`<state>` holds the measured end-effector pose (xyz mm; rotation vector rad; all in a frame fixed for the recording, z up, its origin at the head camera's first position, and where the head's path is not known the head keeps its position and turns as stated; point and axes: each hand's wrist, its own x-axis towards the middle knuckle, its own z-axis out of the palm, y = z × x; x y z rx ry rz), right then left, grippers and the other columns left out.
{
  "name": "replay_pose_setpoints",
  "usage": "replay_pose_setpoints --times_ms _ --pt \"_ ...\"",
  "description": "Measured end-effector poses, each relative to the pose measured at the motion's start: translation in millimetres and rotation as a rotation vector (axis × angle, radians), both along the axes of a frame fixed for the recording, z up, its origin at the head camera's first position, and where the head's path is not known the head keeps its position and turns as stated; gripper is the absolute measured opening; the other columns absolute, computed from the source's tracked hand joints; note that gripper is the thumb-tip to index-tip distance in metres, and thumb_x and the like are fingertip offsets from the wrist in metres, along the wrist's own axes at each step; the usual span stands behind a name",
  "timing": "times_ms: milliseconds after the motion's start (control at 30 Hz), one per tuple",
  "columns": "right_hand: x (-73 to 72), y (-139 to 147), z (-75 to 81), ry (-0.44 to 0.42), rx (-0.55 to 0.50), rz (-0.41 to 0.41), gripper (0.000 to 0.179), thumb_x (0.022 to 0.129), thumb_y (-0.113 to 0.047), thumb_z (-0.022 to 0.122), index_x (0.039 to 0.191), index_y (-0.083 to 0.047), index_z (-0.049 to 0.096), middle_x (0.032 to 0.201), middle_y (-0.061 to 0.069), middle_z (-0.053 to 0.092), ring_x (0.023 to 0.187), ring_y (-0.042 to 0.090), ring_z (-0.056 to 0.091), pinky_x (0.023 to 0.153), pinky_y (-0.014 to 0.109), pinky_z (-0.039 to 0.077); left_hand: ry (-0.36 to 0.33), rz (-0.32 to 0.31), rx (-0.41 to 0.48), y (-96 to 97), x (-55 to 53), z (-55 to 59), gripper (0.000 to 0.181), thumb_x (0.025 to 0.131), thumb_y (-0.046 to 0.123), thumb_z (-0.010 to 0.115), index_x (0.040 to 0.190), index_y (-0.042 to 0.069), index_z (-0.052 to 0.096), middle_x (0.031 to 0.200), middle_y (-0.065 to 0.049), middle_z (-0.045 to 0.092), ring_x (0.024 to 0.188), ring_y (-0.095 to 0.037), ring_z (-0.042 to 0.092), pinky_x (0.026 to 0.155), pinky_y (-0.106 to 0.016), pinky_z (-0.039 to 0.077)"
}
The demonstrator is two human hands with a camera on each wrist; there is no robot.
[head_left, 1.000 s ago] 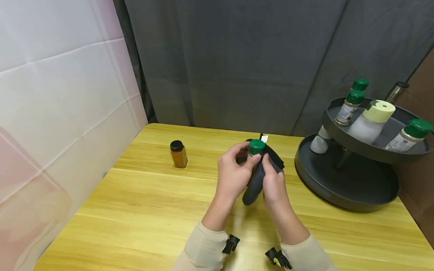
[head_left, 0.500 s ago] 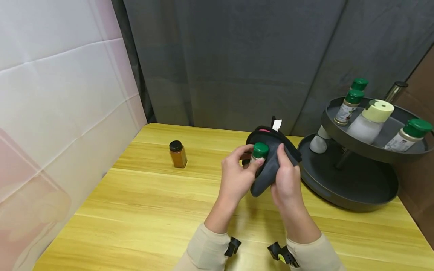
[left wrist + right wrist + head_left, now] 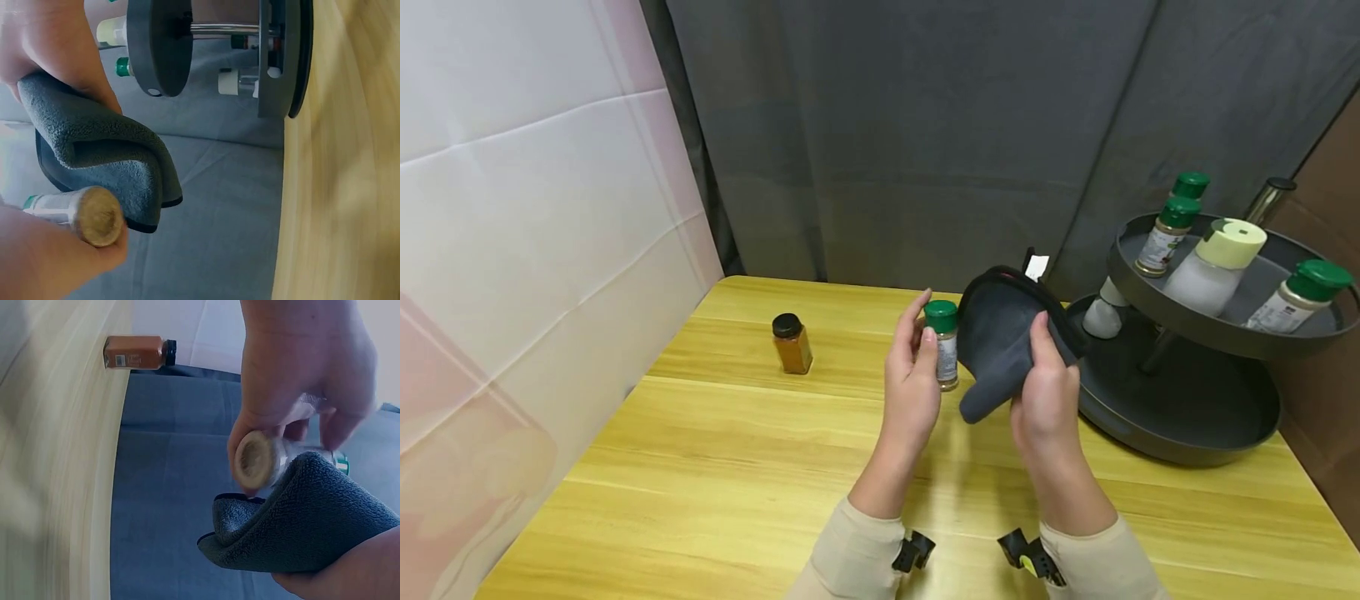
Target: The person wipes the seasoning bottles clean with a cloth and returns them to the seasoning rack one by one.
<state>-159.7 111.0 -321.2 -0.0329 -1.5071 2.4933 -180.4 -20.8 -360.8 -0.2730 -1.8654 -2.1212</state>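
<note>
Shifted green-capped bottle [image 3: 947, 357] leftward; clamped left hand [image 3: 912, 387] on it, right hand [image 3: 1049, 404] on cloth [image 3: 996, 329]; risked drop through slackened pinch.

The wood-grained table [image 3: 700, 483] bears a black-capped jar [image 3: 793, 348] and, farther right, a dark two-tiered stand [image 3: 1195, 404].

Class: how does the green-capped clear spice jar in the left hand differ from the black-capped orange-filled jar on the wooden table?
Shape: the green-capped clear jar is round; the black-capped orange-filled jar is square-sided.
Contents: tan shows at the base of the green-capped clear jar, orange through the black-capped orange-filled jar.
Place: the left hand holds the green-capped clear jar above the wooden table; the black-capped orange-filled jar stands on it.
Both are capped.
</note>
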Motion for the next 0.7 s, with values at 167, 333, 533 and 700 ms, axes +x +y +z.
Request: replay_pose_setpoints --times_ms 167,333,533,700 --pt "-2.1 1.3 3.0 0.042 0.001 -0.037 0.048 0.115 -0.035 0.042 0.156 -0.01 0.039 0.153 0.002 0.05 0.148 0.018 0.05 0.124 0.032 0.042 0.028 -0.041 0.076 -0.4 -0.5 1.0 0.045 0.112 0.018 0.049 0.157 0.02 0.05 0.135 -0.018 0.061 0.106 -0.021 0.059 0.081 -0.03 0.053" --pt "-2.2 0.4 5.4 0.066 0.041 -0.046 0.046 0.115 -0.034 0.041 0.155 -0.01 0.04 0.152 0.0 0.049 0.148 0.017 0.048 0.126 0.033 0.039 0.038 -0.052 0.035 0.5 0.0 -0.3 0.052 0.105 0.014 0.068 0.155 0.017 0.054 0.131 -0.018 0.062 0.105 -0.018 0.065 0.082 -0.026 0.056" --pt "1.8 -4.9 1.8 0.098 0.223 0.033 0.051 0.115 -0.037 0.038 0.161 -0.015 0.035 0.16 -0.001 0.044 0.149 0.014 0.045 0.128 0.03 0.035 0.088 0.029 -0.052 5.3 -0.7 -1.0 0.042 0.098 0.011 0.077 0.139 0.008 0.069 0.127 -0.015 0.073 0.113 -0.021 0.067 0.097 -0.035 0.058" --pt "0.2 -13.7 -9.9 0.127 0.403 0.161 0.055 0.116 -0.04 0.034 0.168 -0.022 0.026 0.167 -0.004 0.037 0.152 0.012 0.038 0.131 0.034 0.03 0.053 0.045 0.0 9.5 -0.3 1.0 0.036 0.092 0.004 0.081 0.128 0.006 0.076 0.124 -0.014 0.076 0.109 -0.022 0.069 0.101 -0.042 0.06"
